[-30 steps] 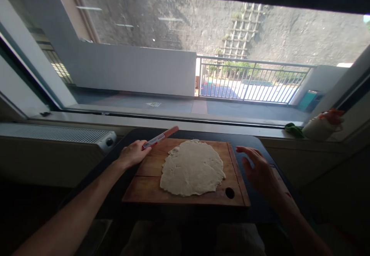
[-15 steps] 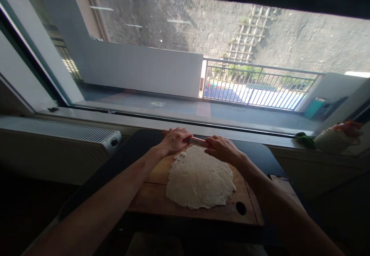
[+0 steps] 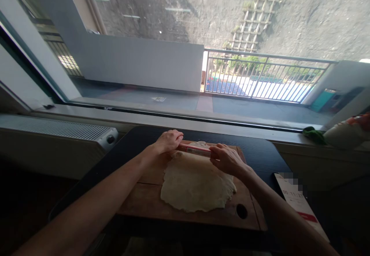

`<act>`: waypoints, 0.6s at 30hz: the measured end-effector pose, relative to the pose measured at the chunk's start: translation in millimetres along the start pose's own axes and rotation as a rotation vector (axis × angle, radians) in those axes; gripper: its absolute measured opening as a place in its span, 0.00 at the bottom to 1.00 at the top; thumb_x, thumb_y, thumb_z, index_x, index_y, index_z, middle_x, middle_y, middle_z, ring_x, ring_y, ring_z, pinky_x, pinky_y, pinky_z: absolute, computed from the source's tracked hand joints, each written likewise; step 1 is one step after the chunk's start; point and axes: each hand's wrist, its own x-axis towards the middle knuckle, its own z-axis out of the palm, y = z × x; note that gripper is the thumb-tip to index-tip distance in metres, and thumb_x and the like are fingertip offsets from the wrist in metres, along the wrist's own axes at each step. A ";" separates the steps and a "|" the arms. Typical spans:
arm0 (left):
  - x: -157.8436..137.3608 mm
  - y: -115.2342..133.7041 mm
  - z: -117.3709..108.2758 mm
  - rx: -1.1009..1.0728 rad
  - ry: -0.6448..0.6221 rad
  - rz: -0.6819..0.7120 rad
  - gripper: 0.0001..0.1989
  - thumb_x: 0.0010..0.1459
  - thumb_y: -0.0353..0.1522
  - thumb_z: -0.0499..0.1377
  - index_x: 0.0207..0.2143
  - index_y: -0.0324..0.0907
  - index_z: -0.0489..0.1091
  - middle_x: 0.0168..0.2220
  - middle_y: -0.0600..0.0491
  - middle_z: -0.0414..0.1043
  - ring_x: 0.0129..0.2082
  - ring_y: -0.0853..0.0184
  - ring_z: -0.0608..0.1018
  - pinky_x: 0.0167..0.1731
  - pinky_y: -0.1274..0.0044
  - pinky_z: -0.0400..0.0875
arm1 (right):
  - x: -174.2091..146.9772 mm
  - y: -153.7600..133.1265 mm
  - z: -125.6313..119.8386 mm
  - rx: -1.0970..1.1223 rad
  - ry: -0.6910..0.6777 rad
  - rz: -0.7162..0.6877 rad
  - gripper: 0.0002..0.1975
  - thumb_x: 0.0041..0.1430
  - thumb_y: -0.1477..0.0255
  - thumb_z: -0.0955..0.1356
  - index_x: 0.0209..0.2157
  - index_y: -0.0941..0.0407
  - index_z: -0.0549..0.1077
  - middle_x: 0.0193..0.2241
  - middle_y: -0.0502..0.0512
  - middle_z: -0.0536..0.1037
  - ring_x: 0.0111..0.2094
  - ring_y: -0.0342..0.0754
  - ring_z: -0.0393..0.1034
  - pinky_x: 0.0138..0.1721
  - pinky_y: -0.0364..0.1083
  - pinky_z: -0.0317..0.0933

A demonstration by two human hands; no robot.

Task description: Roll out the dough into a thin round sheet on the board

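A wide, thin sheet of dough [image 3: 198, 184] with ragged edges lies on a wooden cutting board [image 3: 141, 200]. Across its far part runs a rolling pin [image 3: 198, 151], reddish with a pale label. My left hand [image 3: 169, 140] is closed around the pin's left end, and my right hand [image 3: 227, 158] grips its right end. A little dough shows beyond the pin on the far side. The pin's two ends are hidden under my hands.
The board rests on a dark table [image 3: 257, 148]. A phone [image 3: 300, 202] lies at the table's right side. Behind stand a window sill [image 3: 162, 122] and, at left, a radiator [image 3: 58, 133]. A green cloth [image 3: 315, 134] and a white pot [image 3: 343, 134] sit at right.
Both hands have drawn the rolling pin a little nearer over the dough, and more of the pin shows between them. Dough now appears beyond it. The camera view has shifted slightly.
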 end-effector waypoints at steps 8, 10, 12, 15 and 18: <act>-35.1 -5.7 21.2 0.070 -0.136 0.011 0.28 0.63 0.43 0.34 0.61 0.44 0.53 0.63 0.51 0.50 0.64 0.62 0.50 0.60 0.61 0.40 | -25.7 -30.9 19.3 0.003 0.130 0.016 0.15 0.64 0.63 0.58 0.50 0.49 0.66 0.43 0.56 0.69 0.43 0.50 0.60 0.45 0.49 0.54; -41.3 -6.3 21.5 0.071 -0.142 0.029 0.29 0.63 0.45 0.34 0.62 0.45 0.52 0.64 0.51 0.48 0.64 0.61 0.49 0.59 0.62 0.40 | -30.9 -34.1 21.4 0.005 0.139 0.001 0.16 0.64 0.64 0.58 0.52 0.49 0.65 0.44 0.56 0.68 0.44 0.51 0.60 0.46 0.50 0.54; -36.3 -4.7 19.7 0.076 -0.146 0.026 0.30 0.63 0.45 0.34 0.62 0.43 0.51 0.64 0.51 0.47 0.64 0.61 0.48 0.59 0.61 0.40 | -26.1 -31.6 22.3 -0.005 0.136 0.004 0.16 0.65 0.64 0.57 0.51 0.49 0.65 0.44 0.56 0.68 0.45 0.52 0.59 0.46 0.50 0.54; -10.5 2.4 14.8 0.091 -0.152 -0.047 0.29 0.63 0.42 0.35 0.62 0.39 0.49 0.64 0.48 0.46 0.64 0.62 0.48 0.60 0.60 0.38 | -5.1 -19.8 22.1 -0.032 0.115 0.066 0.18 0.66 0.61 0.54 0.46 0.51 0.68 0.44 0.57 0.68 0.46 0.52 0.59 0.47 0.52 0.54; 8.3 8.0 12.5 0.087 -0.170 -0.108 0.29 0.63 0.41 0.35 0.63 0.39 0.48 0.65 0.49 0.44 0.64 0.62 0.47 0.60 0.60 0.37 | 7.2 -12.3 20.7 -0.038 0.113 0.102 0.20 0.66 0.60 0.53 0.46 0.52 0.68 0.46 0.57 0.67 0.50 0.53 0.57 0.49 0.53 0.54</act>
